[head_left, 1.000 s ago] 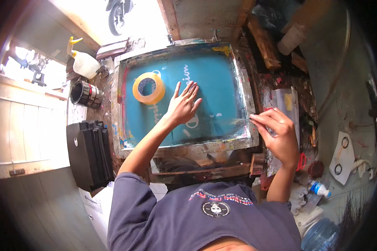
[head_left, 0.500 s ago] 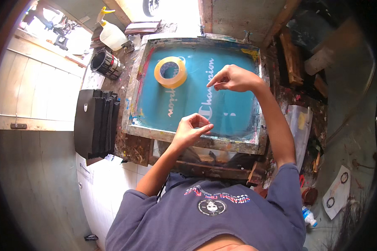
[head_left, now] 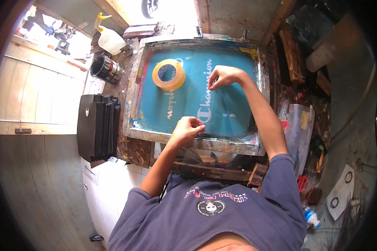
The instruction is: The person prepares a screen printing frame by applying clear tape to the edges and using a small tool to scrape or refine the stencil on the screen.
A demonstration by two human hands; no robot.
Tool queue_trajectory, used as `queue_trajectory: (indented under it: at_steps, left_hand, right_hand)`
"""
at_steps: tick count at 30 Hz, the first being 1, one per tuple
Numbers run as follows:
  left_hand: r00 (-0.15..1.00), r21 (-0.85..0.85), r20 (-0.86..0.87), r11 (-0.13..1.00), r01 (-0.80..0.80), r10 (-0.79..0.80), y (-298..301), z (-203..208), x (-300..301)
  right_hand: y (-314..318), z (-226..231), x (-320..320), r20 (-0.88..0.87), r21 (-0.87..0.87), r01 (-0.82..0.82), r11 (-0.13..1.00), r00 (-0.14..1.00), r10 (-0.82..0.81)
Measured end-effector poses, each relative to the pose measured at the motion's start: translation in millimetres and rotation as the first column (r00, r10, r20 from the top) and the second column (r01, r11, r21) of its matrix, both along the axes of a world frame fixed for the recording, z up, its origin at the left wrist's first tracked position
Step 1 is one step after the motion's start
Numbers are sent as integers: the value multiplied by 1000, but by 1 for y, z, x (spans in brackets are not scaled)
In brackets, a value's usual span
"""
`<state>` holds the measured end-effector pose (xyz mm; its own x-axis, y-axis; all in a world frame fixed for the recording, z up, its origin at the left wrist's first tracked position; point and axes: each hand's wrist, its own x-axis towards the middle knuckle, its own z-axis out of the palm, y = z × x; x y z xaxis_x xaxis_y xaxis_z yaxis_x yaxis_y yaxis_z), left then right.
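Note:
A silk-screen frame [head_left: 155, 136] with teal mesh and pale lettering lies on the workbench. On the mesh's left part rests a roll of yellowish clear tape [head_left: 178, 80]. My left hand [head_left: 186, 130] is over the near edge of the mesh, thumb and fingertips pinched together. Farther off, my right hand [head_left: 223, 78] is bent down above the middle of the lettering, its fingers also pinched. Anything thin or transparent between the fingertips is too faint to make out. Neither hand touches the tape roll.
Left of the frame stand a stack of black folded pieces [head_left: 97, 127], a dark patterned can [head_left: 106, 69] and a spray bottle [head_left: 111, 42] with a yellow trigger. A clear plastic roll [head_left: 298, 138] and red-handled scissors [head_left: 302, 183] are at the right. Clamps [head_left: 244, 35] sit along the far edge.
My right hand has shifted slightly left, its fingers pointing more downward. My left hand has moved a little nearer to me and left. The tape roll still lies on the mesh.

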<state>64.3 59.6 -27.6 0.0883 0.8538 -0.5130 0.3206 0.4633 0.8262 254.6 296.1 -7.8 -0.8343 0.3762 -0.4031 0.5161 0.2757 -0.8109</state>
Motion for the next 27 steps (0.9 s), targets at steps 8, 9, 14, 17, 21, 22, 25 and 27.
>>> queue_trajectory:
  at_steps: [8, 9, 14, 17, 21, 22, 25, 27]
  left_hand:
    - [1000, 1, 3, 1000, -2, 2, -2, 0, 3]
    - [1000, 3, -14, 1000, -5, 5, -2, 2, 4]
    - [991, 48, -129, 998, -41, 46, -6, 0, 8]
    - [983, 51, -174, 997, -57, 65, -7, 2, 12]
    - [883, 136, -467, 990, 27, 40, -5, 2, 22]
    - [847, 160, -531, 985, 56, 38, -5, 1, 22]
    - [740, 124, -671, 990, 62, 38, -3, 31, 23]
    - [773, 99, -633, 995, 31, 39, -4, 24, 14]
  right_hand:
    - [-2, -7, -5, 17, 136, -19, 991, 1000, 17]
    - [-2, -7, -5, 18, 136, -18, 991, 1000, 16]
    - [-11, -9, -6, -1, 186, 28, 982, 1000, -28]
    - [-16, -11, -5, -10, 216, 64, 974, 998, -63]
    - [-16, -23, -3, -105, 317, 46, 947, 994, -13]
    - [-18, -23, -4, -93, 332, 78, 940, 994, -49]
    - [-20, -18, -1, -54, 323, 148, 935, 989, -138]
    - [-21, -14, -6, -36, 302, 178, 936, 984, -176]
